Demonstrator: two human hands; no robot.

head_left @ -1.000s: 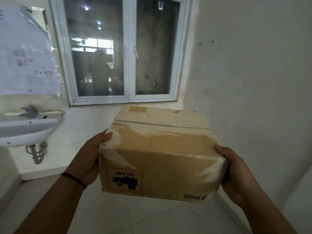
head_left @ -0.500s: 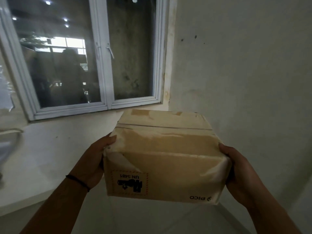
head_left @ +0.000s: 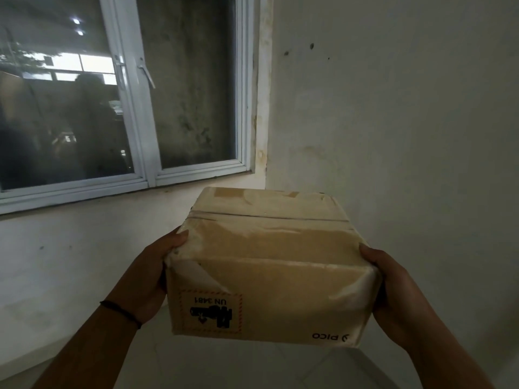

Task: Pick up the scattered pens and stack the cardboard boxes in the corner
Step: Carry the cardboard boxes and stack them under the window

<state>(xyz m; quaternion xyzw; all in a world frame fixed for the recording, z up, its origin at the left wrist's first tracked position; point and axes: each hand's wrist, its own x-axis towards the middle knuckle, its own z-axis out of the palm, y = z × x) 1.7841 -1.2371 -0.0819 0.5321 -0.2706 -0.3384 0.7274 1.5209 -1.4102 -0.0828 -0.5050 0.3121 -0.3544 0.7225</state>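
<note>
Pale walls meet in a corner beside the window (head_left: 179,88), and the person faces it with a taped cardboard box (head_left: 269,265) clamped between left hand (head_left: 153,276) and right hand (head_left: 393,293), carried chest-high, likely for setting down there.

A bare, dim room corner indoors, perhaps a utility or back room; which kind cannot be told. A white-framed window (head_left: 179,88) fills the wall; right of it stands a stained plaster wall (head_left: 393,122), below it a pale tiled floor (head_left: 252,366).
</note>
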